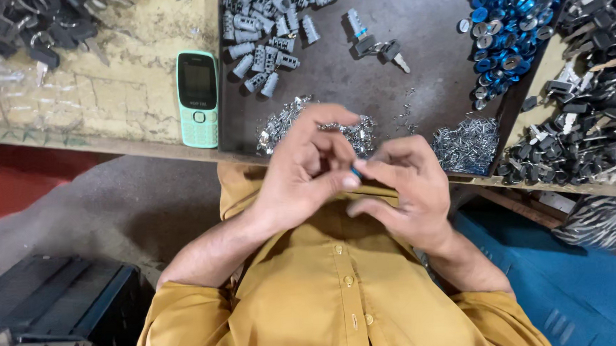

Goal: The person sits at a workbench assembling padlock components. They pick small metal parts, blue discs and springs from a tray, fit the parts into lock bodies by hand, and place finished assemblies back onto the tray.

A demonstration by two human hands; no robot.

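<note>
My left hand and my right hand meet in front of my chest, just below the bench edge. Their fingertips pinch one small part with a blue end; most of it is hidden by the fingers. Directly beyond the hands lie piles of small shiny metal pins and clips on a dark tray.
On the tray lie several grey lock cylinders, one cylinder with black keys and a heap of blue-and-silver caps. Black-headed keys pile up at right. A mint-green phone lies left. A black crate stands lower left.
</note>
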